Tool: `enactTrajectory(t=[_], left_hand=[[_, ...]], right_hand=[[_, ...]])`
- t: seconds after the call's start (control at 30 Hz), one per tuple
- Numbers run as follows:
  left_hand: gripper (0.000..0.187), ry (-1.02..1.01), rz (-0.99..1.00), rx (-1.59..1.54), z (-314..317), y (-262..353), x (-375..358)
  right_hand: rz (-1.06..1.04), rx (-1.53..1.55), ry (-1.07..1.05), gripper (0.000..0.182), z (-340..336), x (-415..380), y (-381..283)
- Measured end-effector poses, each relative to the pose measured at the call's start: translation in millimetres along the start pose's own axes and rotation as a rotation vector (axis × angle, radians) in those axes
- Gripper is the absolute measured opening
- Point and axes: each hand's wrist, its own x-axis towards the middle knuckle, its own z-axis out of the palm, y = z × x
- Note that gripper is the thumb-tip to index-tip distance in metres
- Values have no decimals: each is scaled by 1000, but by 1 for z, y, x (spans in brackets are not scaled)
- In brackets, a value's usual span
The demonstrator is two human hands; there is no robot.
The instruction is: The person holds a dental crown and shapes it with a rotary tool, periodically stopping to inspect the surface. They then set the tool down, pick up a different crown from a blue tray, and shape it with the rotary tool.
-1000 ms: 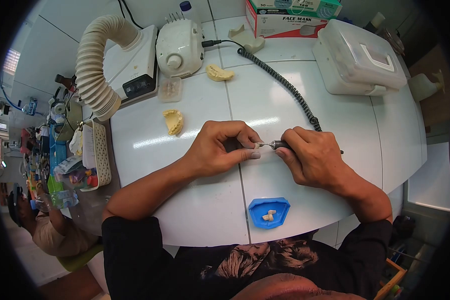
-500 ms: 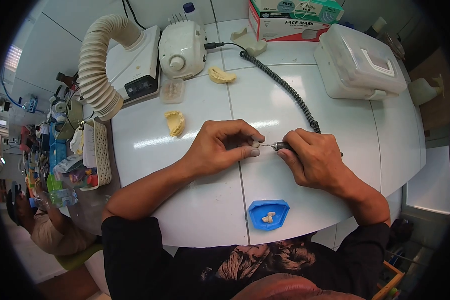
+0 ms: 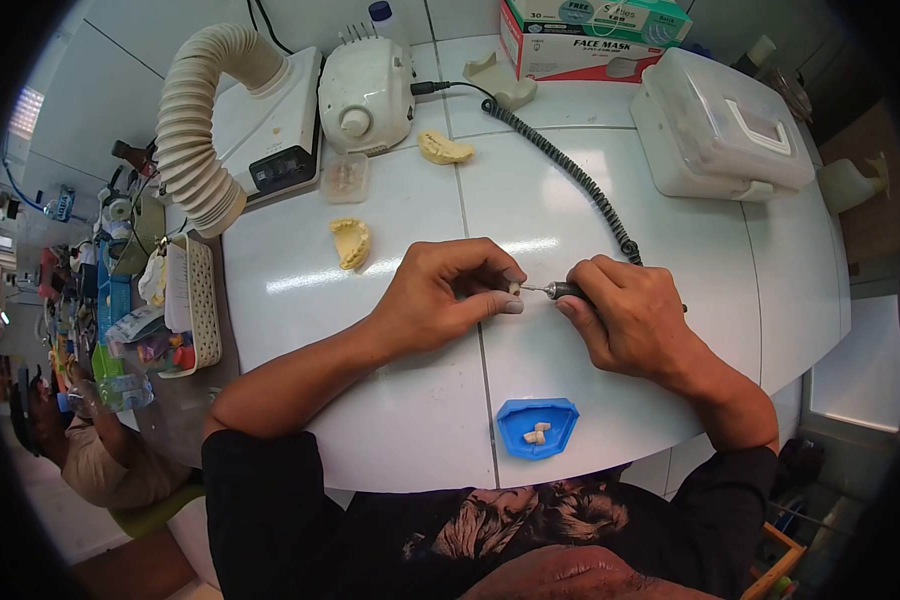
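Beige tooth-shaped piece [image 3: 514,289] is pinched by the left hand [image 3: 443,297] beyond the blue angular dish [image 3: 514,411]. Right hand [image 3: 630,312] fingers clamp a dark cylindrical handpiece [image 3: 562,290].

glossy white table [image 3: 610,400], ribbed matt plastic hose [image 3: 185,120], shiny metal bit [image 3: 536,288], smooth blue plastic tray [image 3: 505,416].

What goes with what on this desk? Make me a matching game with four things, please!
1. Tray
2. Cord
3. Left hand
4. Right hand

A. Holding a pen-like tool
B. Blue, with pale pieces inside
C. Pinching a tiny pale thing in its fingers
D. Dark and coiled

Right pairs: 1-B, 2-D, 3-C, 4-A
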Motion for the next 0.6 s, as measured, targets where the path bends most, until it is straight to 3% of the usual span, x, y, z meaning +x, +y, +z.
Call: enactTrajectory(t=[0.6], left_hand=[[21,6,-47,29,-1,0,1]], right_hand=[[11,-66,-22,26,1,2,-5]])
